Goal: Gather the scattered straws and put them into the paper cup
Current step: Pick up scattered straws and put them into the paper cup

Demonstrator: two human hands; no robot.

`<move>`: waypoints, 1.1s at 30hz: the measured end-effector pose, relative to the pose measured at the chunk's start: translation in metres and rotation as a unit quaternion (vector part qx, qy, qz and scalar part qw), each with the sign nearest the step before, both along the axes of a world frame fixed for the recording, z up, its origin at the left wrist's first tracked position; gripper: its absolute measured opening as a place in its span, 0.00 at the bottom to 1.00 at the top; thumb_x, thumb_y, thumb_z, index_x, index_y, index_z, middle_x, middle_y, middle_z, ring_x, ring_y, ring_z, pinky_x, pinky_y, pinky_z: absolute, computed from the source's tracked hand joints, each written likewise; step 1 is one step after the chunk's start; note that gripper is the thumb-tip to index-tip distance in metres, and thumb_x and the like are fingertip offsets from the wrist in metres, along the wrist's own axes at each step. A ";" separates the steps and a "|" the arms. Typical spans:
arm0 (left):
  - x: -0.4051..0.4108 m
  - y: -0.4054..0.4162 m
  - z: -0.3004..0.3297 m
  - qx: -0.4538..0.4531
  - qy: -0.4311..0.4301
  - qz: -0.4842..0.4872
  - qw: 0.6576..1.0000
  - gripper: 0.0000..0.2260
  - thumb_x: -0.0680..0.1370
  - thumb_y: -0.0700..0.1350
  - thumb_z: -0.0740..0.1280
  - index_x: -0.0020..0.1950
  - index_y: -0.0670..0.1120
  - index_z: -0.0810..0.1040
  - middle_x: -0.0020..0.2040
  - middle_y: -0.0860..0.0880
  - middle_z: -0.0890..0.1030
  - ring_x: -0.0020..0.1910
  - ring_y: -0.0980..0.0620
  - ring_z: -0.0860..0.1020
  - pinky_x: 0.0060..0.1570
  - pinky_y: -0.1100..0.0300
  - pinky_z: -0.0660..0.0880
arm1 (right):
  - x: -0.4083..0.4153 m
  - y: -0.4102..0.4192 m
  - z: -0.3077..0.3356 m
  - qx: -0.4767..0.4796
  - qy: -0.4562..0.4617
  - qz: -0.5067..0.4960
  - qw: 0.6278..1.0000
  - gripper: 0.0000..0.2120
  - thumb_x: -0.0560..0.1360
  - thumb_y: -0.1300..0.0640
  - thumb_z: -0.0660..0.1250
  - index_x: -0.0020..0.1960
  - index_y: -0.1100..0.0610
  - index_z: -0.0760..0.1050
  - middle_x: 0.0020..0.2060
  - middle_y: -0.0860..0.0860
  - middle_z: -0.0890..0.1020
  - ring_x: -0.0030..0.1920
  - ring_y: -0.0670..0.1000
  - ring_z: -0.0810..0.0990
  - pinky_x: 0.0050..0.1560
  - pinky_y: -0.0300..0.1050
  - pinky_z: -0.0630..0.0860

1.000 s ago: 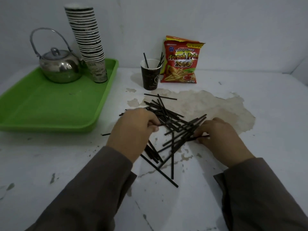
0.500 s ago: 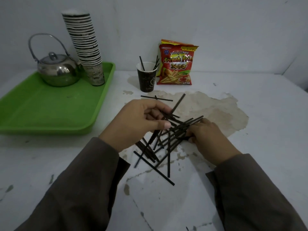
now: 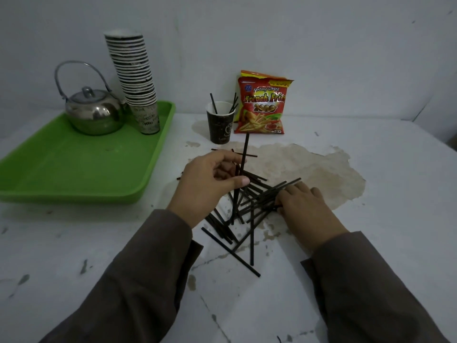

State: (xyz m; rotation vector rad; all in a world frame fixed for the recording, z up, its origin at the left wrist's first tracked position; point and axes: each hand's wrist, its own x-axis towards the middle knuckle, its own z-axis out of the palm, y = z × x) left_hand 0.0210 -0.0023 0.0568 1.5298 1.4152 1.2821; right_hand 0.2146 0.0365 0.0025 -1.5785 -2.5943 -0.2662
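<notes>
Several black straws lie crossed in a loose pile on the white table. My left hand is raised above the pile and pinches one black straw, held nearly upright. My right hand lies flat on the right side of the pile, fingers pressing on several straws. A dark paper cup stands beyond the pile, apart from both hands, with a few straws leaning inside it.
A green tray at the left carries a steel kettle and a tall stack of paper cups. A red snack bag leans on the wall behind the cup. A brown stain spreads at the right.
My left hand rose from the pile with one straw, turning it from slanted to nearly upright. My right hand stayed on the pile's right side.
</notes>
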 end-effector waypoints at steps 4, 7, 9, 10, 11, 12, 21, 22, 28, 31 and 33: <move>0.000 -0.001 -0.004 -0.002 -0.001 -0.014 1.000 0.12 0.66 0.38 0.75 0.46 0.51 0.81 0.39 0.52 0.81 0.39 0.57 0.78 0.42 0.68 0.77 | 0.006 -0.001 0.004 -0.007 0.006 -0.005 1.000 0.11 0.70 0.66 0.63 0.48 0.52 0.70 0.47 0.49 0.77 0.52 0.51 0.68 0.41 0.46 0.48; -0.003 0.000 -0.003 0.001 0.000 -0.016 1.000 0.11 0.67 0.38 0.75 0.42 0.53 0.81 0.36 0.56 0.82 0.36 0.63 0.78 0.38 0.74 0.74 | 0.007 0.002 0.018 -0.041 0.048 -0.013 0.998 0.12 0.74 0.65 0.60 0.50 0.50 0.73 0.50 0.49 0.78 0.53 0.50 0.66 0.40 0.45 0.47; -0.006 0.001 -0.001 0.003 -0.002 -0.018 1.000 0.10 0.67 0.38 0.75 0.42 0.52 0.82 0.36 0.55 0.83 0.35 0.63 0.79 0.37 0.75 0.73 | 0.009 0.004 0.031 -0.070 0.041 -0.011 0.997 0.13 0.77 0.62 0.58 0.54 0.48 0.75 0.51 0.48 0.78 0.54 0.51 0.66 0.41 0.45 0.49; -0.007 0.001 0.001 0.005 -0.003 -0.019 1.000 0.09 0.67 0.38 0.75 0.42 0.51 0.82 0.36 0.54 0.83 0.35 0.62 0.79 0.36 0.74 0.74 | 0.010 0.005 0.039 -0.081 0.020 -0.008 0.997 0.14 0.77 0.62 0.58 0.54 0.46 0.75 0.51 0.48 0.78 0.53 0.52 0.66 0.43 0.45 0.51; -0.009 0.002 0.003 0.008 -0.003 -0.017 1.000 0.09 0.67 0.39 0.75 0.42 0.51 0.82 0.37 0.53 0.83 0.35 0.61 0.79 0.36 0.74 0.74 | 0.010 0.007 0.046 -0.086 -0.007 -0.005 0.996 0.15 0.76 0.64 0.58 0.53 0.46 0.75 0.50 0.48 0.78 0.53 0.52 0.66 0.45 0.46 0.53; -0.010 0.003 0.005 0.013 0.001 -0.013 1.000 0.08 0.67 0.39 0.75 0.42 0.50 0.82 0.38 0.51 0.84 0.36 0.60 0.79 0.35 0.73 0.75 | 0.009 0.009 0.053 -0.088 -0.034 0.000 0.996 0.16 0.76 0.66 0.58 0.52 0.47 0.75 0.50 0.49 0.78 0.53 0.52 0.67 0.46 0.46 0.55; -0.029 0.028 0.036 0.060 0.017 -0.004 0.998 0.07 0.67 0.39 0.75 0.39 0.51 0.82 0.38 0.48 0.84 0.38 0.57 0.80 0.39 0.71 0.76 | -0.026 0.033 0.136 -0.235 0.019 0.114 0.965 0.10 0.77 0.59 0.59 0.44 0.48 0.76 0.42 0.43 0.80 0.42 0.39 0.75 0.38 0.27 0.66; -0.031 0.033 0.041 0.062 0.009 -0.005 0.998 0.07 0.67 0.38 0.74 0.39 0.50 0.82 0.37 0.50 0.83 0.36 0.59 0.80 0.38 0.72 0.76 | -0.028 0.037 0.144 -0.253 0.078 0.134 0.955 0.11 0.77 0.58 0.60 0.41 0.46 0.76 0.40 0.41 0.80 0.41 0.37 0.75 0.38 0.25 0.67; -0.042 0.070 0.066 0.075 0.000 0.009 0.997 0.08 0.67 0.33 0.73 0.41 0.44 0.81 0.34 0.50 0.81 0.32 0.61 0.79 0.40 0.64 0.80 | -0.044 0.071 0.134 -0.335 0.527 0.130 0.770 0.09 0.78 0.64 0.58 0.51 0.65 0.76 0.41 0.56 0.83 0.44 0.51 0.81 0.48 0.42 0.77; -0.047 0.089 0.079 0.098 0.012 0.033 0.995 0.09 0.67 0.34 0.74 0.42 0.46 0.81 0.34 0.49 0.80 0.35 0.54 0.79 0.43 0.58 0.80 | -0.058 0.088 0.124 -0.338 0.673 0.096 0.650 0.10 0.79 0.65 0.54 0.52 0.66 0.74 0.43 0.59 0.82 0.46 0.57 0.80 0.53 0.54 0.77; -0.050 0.103 0.088 0.122 0.039 0.055 0.990 0.10 0.67 0.36 0.75 0.44 0.46 0.79 0.35 0.46 0.79 0.37 0.49 0.78 0.44 0.54 0.79 | -0.071 0.101 0.122 -0.293 0.728 0.058 0.616 0.10 0.79 0.64 0.53 0.52 0.64 0.74 0.43 0.58 0.82 0.45 0.55 0.81 0.51 0.52 0.79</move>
